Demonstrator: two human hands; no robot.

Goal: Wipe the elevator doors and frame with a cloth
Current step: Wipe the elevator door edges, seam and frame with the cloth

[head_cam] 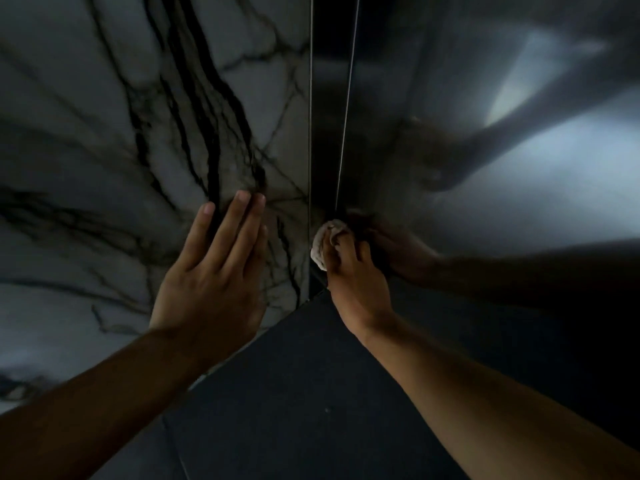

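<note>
My right hand [356,271] is shut on a small pale cloth [325,242] and presses it against the low part of the dark metal elevator frame [329,133], close to the floor. The brushed steel elevator door [502,168] stretches to the right and mirrors my hand and arm. My left hand [211,271] lies flat, fingers spread, on the white marble wall [104,133] with black veins, just left of the frame. It holds nothing.
A dark tiled floor [304,393] fills the bottom centre between my forearms. The marble wall meets the frame along a thin bright vertical edge [310,98]. The scene is dim.
</note>
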